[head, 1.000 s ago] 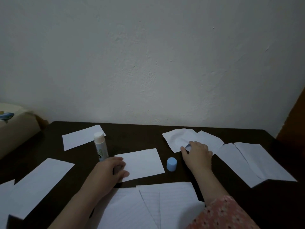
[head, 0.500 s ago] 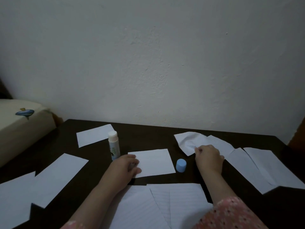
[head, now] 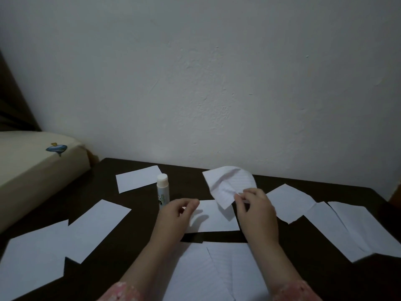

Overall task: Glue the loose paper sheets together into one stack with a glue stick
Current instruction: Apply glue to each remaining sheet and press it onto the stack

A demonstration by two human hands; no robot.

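Note:
My right hand (head: 256, 207) pinches a curled, lined paper sheet (head: 230, 183) and holds it in the air over the table's middle. Under it a small white sheet (head: 217, 220) lies flat on the dark table (head: 134, 242). My left hand (head: 175, 216) hovers at that sheet's left edge, fingers bent and apart, holding nothing. An uncapped white glue stick (head: 162, 191) stands upright just behind my left hand. The blue cap is hidden.
Loose white sheets lie all around: one at the back left (head: 138, 178), two at the left front (head: 65, 235), lined ones at the near edge (head: 212, 272), several at the right (head: 338, 227). A beige cushion (head: 32, 166) adjoins the table's left side. A wall stands behind.
My right hand has lifted the crumpled sheet off the table and brought it leftward over the middle sheet. My left hand has risen off that sheet. The blue cap is now hidden.

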